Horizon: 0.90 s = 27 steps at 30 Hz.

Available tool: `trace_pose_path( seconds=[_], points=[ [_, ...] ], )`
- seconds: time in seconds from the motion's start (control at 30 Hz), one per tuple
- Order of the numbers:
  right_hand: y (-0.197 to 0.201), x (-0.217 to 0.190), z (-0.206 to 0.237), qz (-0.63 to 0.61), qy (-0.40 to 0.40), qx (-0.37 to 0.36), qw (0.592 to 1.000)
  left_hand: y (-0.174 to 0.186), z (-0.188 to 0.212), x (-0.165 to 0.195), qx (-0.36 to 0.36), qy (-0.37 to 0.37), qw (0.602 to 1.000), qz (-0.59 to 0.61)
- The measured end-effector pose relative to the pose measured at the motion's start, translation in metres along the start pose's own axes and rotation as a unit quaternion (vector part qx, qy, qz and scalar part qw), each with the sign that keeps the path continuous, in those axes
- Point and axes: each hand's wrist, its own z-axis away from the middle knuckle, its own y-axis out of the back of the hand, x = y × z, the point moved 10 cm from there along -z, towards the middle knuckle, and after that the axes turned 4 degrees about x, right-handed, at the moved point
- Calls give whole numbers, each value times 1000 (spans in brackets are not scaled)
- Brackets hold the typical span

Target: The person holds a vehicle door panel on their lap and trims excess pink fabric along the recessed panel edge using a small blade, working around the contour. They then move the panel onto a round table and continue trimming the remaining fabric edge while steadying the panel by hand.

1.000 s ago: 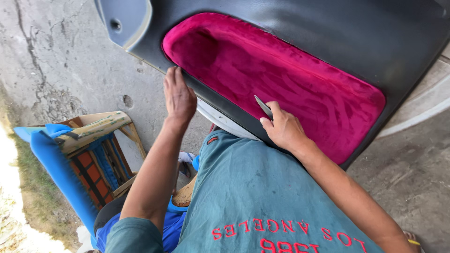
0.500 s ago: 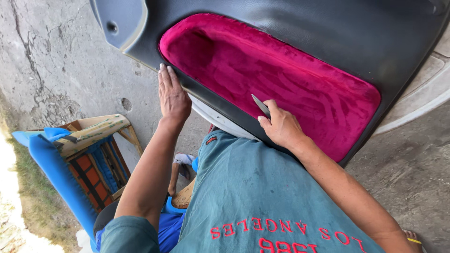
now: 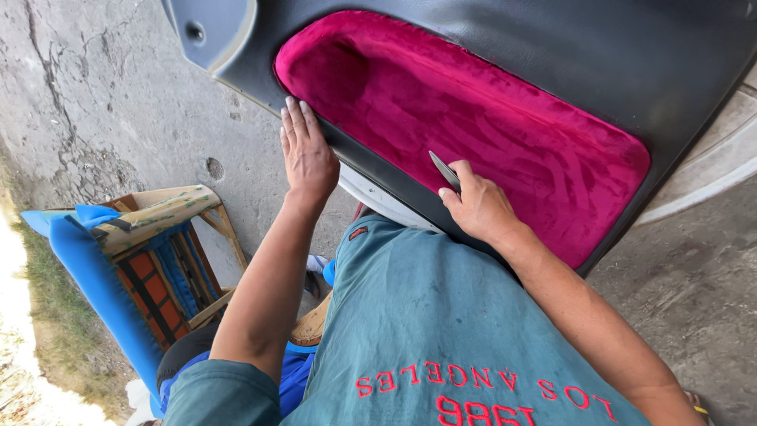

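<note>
Across the upper frame lies the door panel (image 3: 552, 55), long axis running lower right. Our right hand (image 3: 477, 209), at centre, grips what looks like a thin blade (image 3: 443, 170) at the magenta insert's (image 3: 473, 118) lower edge; our left hand (image 3: 307, 154) presses flat, open.

No package, sign or screen shows anywhere in view, and the only label-like thing is a small red tab (image 3: 359, 233) (rectangular, sewn flat) on the teal shirt (image 3: 441, 315) just below the door panel's lower edge
</note>
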Motion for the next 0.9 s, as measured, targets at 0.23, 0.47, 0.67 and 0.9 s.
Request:
trace_pose_path(
  seconds=[0.23, 0.47, 0.67, 0.9],
  points=[
    [-2, 6, 2, 0, -23, -9, 1000, -23, 48, 40, -45, -84, 995, 11],
    [3, -1, -2, 7, 7, 14, 1000, -30, 123, 58, -191, -244, 947, 81],
    [4, 0, -1, 26, -17, 11, 999, -43, 47, 10, -148, -216, 964, -55],
    [11, -5, 8, 69, -66, 52, 994, -20, 17, -118, -47, -17, 998, -46]
  ],
)
